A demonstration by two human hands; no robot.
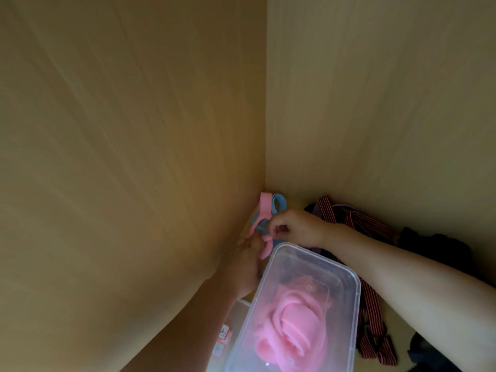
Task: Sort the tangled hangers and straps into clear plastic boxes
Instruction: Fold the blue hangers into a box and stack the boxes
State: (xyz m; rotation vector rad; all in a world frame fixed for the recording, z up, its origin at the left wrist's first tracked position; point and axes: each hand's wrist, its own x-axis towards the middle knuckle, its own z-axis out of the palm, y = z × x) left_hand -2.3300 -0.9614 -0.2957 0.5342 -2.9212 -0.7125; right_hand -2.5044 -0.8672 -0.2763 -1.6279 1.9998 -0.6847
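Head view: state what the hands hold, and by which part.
The right hand pinches the pink-and-blue strap tangle at its middle, where the colours cross; the left hand grips its lower pink loop.

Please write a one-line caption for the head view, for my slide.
Left hand and right hand pinch pink and blue straps behind a clear box.

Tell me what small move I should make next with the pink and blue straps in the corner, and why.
Probably ease the pink strap out of the blue strap: they loop through each other in the corner, your left hand pinching the pink, your right hand seemingly the blue. The clear box beside them holds pink straps, so it likely goes there.
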